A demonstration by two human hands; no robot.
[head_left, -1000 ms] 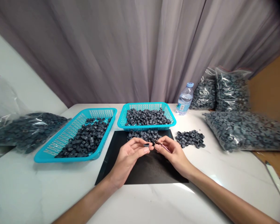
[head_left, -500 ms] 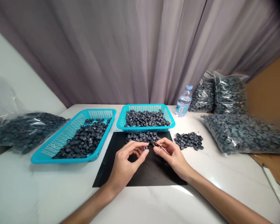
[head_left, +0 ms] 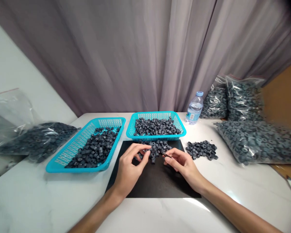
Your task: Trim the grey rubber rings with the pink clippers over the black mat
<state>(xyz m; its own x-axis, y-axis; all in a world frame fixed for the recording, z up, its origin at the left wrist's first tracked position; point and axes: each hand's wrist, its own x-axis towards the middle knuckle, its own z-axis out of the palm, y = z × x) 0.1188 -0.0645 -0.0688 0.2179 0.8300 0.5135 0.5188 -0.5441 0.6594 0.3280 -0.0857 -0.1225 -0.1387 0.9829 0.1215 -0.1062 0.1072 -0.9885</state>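
My left hand (head_left: 131,166) is over the left part of a black mat (head_left: 160,184), thumb and fingertips pinched nearly together. Whatever lies between those tips is too small to make out. In my right hand (head_left: 184,165) is a slim dark pair of tweezers (head_left: 167,155), its tip pointing left toward a pile of small dark grey rings (head_left: 157,147). The pile lies at the mat's back edge, partly hidden by my left fingers. One ring piece (head_left: 153,159) sticks out at the pile's front, between my hands.
Two blue plastic baskets (head_left: 87,169) (head_left: 157,137) hold many grey rings. Another loose pile (head_left: 201,149) lies right of the mat. A water bottle (head_left: 194,108) stands behind it. Filled clear bags lie at the right (head_left: 254,142) and left (head_left: 48,137). A grey curtain (head_left: 126,58) hangs behind.
The view has shifted, so everything sits slightly right and lower. The ring seen between my left fingertips earlier no longer shows clearly there. My hands are slightly farther apart.
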